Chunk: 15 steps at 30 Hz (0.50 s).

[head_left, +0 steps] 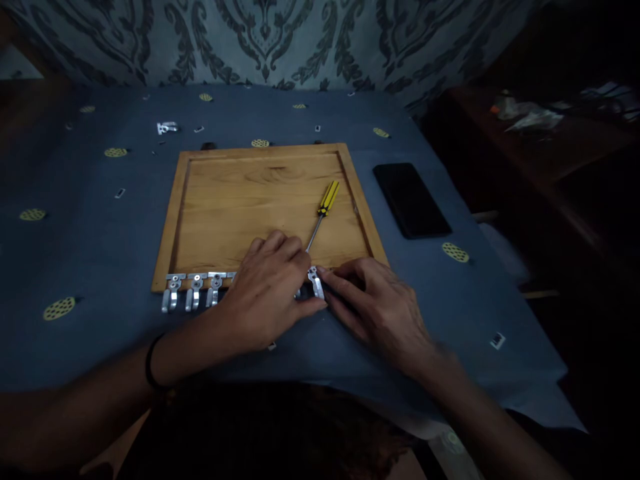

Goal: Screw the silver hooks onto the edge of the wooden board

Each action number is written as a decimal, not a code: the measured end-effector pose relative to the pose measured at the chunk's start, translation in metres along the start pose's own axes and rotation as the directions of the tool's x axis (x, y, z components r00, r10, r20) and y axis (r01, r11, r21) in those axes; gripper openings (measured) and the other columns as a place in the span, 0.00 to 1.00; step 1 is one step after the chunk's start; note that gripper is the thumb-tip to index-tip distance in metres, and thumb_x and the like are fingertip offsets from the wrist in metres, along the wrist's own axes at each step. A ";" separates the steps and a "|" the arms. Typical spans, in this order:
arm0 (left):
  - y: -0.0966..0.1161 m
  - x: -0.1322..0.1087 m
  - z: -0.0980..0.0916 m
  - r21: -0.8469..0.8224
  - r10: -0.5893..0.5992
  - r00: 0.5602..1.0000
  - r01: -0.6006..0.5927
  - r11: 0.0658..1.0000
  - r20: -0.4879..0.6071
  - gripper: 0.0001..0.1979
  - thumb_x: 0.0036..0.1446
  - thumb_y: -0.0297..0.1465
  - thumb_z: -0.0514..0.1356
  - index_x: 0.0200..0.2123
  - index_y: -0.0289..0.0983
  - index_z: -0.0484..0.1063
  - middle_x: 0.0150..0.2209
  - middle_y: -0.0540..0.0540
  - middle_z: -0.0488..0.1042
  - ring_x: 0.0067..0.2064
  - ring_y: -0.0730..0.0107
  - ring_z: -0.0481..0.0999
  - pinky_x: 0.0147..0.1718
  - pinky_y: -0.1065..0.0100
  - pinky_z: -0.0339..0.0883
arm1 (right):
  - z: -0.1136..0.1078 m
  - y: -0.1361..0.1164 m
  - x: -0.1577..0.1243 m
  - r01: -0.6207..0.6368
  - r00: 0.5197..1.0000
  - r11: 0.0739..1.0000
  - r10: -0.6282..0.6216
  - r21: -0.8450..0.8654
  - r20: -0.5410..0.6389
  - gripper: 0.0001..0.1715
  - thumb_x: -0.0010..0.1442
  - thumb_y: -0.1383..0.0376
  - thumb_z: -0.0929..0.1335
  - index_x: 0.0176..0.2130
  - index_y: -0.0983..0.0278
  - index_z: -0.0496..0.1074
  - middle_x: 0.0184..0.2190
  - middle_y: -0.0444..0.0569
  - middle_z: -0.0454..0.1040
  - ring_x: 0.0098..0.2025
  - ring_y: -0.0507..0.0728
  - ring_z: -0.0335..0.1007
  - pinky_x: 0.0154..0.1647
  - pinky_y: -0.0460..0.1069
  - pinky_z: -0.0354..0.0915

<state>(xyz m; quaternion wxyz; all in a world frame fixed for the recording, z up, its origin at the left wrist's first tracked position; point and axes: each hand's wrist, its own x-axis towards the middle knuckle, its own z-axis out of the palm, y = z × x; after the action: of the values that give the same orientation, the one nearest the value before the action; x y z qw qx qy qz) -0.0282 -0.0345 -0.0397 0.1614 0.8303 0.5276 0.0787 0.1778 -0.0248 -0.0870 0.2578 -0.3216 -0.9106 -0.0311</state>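
Observation:
A wooden tray (pixel 225 200) lies on the blue cloth, with a row of metal hooks (pixel 194 290) fixed along its near edge. My left hand (pixel 267 293) rests palm down over that edge, fingers curled, covering part of the row. My right hand (pixel 373 303) lies beside it, fingertips pinching a metal hook (pixel 315 283) at the tray's rim. A yellow-handled screwdriver (pixel 323 210) lies inside the tray, its tip pointing toward my left hand.
A black phone (pixel 411 199) lies right of the tray. A loose metal hook (pixel 167 127) and small bits are scattered at the far left of the cloth. A dark wooden bench (pixel 550 153) stands at right. The cloth's edge falls off near me.

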 end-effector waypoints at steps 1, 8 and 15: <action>0.000 0.000 0.000 -0.001 0.001 1.000 -0.001 1.000 -0.003 0.17 0.59 0.40 0.69 0.43 0.33 0.76 0.42 0.43 0.74 0.49 0.54 0.68 0.46 0.56 0.63 | 0.000 0.000 0.000 -0.001 1.000 1.000 0.001 -0.002 0.000 0.14 0.67 0.67 0.67 0.51 0.62 0.77 0.34 0.51 0.75 0.35 0.57 0.72 0.34 0.51 0.71; 0.000 0.000 0.000 0.012 0.013 1.000 -0.013 1.000 -0.020 0.18 0.58 0.41 0.70 0.43 0.34 0.75 0.43 0.44 0.75 0.48 0.55 0.68 0.46 0.57 0.63 | 0.000 0.000 0.000 0.033 0.999 0.999 -0.034 -0.019 -0.008 0.15 0.67 0.68 0.67 0.52 0.62 0.76 0.40 0.53 0.80 0.40 0.58 0.76 0.38 0.53 0.73; 0.000 0.000 0.000 0.004 0.000 1.000 0.000 1.000 0.003 0.18 0.59 0.41 0.69 0.43 0.33 0.76 0.42 0.43 0.74 0.49 0.53 0.68 0.47 0.55 0.63 | 0.000 0.003 -0.002 0.092 0.995 0.996 -0.092 0.012 -0.026 0.16 0.65 0.72 0.69 0.53 0.65 0.74 0.49 0.51 0.83 0.41 0.58 0.80 0.41 0.54 0.75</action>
<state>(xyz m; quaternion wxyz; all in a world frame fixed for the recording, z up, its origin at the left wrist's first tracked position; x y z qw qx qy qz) -0.0284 -0.0347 -0.0397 0.1606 0.8308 0.5274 0.0762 0.1806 -0.0240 -0.0886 0.2697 -0.2771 -0.9213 -0.0409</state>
